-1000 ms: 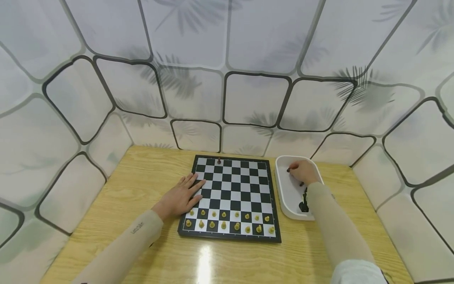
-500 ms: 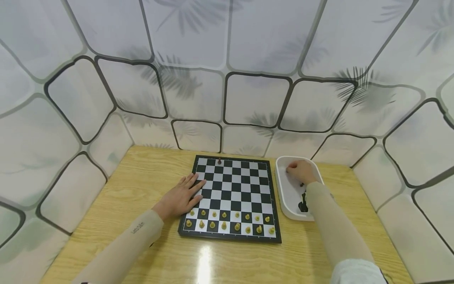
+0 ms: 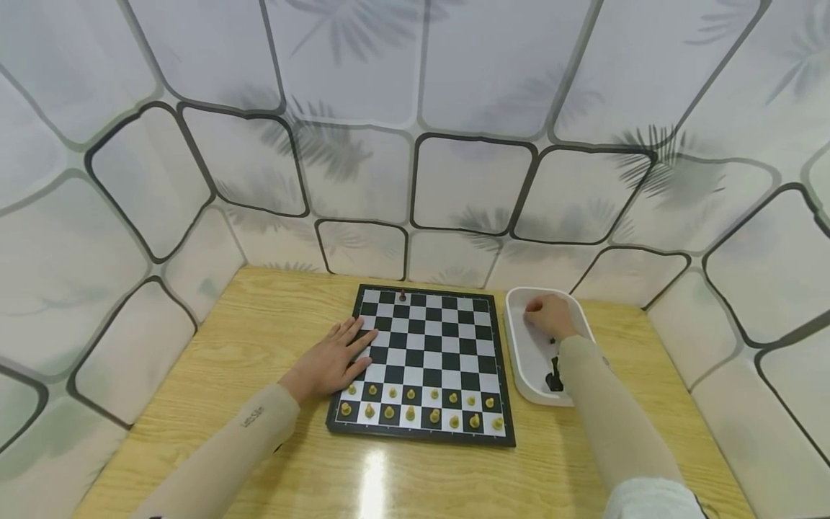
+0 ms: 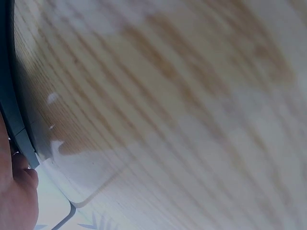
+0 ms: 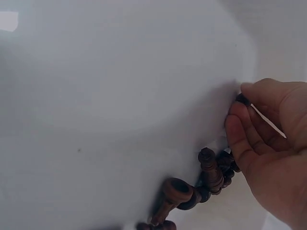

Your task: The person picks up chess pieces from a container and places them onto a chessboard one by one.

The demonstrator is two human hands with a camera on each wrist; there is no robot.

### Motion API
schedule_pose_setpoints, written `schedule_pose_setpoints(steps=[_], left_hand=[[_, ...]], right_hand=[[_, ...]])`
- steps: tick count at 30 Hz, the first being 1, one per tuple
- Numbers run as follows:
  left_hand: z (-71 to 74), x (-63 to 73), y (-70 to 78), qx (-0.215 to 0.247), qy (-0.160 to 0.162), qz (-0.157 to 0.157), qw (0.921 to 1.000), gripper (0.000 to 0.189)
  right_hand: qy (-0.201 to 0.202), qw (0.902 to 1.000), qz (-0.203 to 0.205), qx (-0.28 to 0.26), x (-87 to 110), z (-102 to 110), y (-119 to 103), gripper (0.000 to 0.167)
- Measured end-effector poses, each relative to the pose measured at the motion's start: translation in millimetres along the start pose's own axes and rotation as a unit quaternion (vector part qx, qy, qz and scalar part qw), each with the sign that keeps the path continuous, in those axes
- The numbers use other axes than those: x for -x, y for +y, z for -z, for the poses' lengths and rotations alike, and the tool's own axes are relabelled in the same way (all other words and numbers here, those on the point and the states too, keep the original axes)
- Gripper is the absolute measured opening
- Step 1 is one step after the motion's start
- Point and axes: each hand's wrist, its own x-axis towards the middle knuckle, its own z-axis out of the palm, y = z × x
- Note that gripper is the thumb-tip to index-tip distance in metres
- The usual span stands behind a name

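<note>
My left hand (image 3: pixel 326 366) rests with straight, spread fingers on the left edge of the black-and-white chessboard (image 3: pixel 421 440). Two rows of yellow chess pieces (image 3: pixel 411 413) stand along the board's near side. A lone dark chess piece (image 3: pixel 402 295) is on the far row, left of centre. Inside the white tray (image 3: pixel 519 360), my right hand (image 3: pixel 550 315) is lowered near the far end. The right wrist view shows its thumb and fingers pinching a small dark chess piece (image 5: pixel 243 99), mostly covered. Several dark brown pieces (image 5: pixel 211 175) lie in the tray beneath that hand.
The tray stands right beside the board on a wooden table (image 3: pixel 279 310). Behind and to both sides rises a patterned curtain (image 3: pixel 363 173). The left wrist view holds mostly blurred tabletop (image 4: pixel 168 96).
My right hand stays in the tray; the dark piece at its fingertips, visible a second ago in the head view, is now hidden there. My left hand has not moved on the board.
</note>
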Motion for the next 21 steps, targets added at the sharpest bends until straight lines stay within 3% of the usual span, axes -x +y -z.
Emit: schedule_pose_setpoints(steps=[10, 15, 21], left_hand=[[-1.2, -0.8, -1.4, -0.002, 0.005, -0.003, 1.0, 0.063], [-1.5, -1.0, -1.8, -0.001, 0.005, -0.005, 1.0, 0.063], [-1.5, -1.1, -1.1, 0.001, 0.0, 0.0, 1.0, 0.064]], right_hand=[[-0.013, 0.9998, -0.012, -0.007, 3.0, 1.9, -2.6, 0.045], [-0.025, 0.9994, -0.018, -0.015, 5.6, 4.0, -6.7, 0.043], [0.006, 0.9998, 0.017, -0.014, 4.4, 7.7, -15.5, 0.036]])
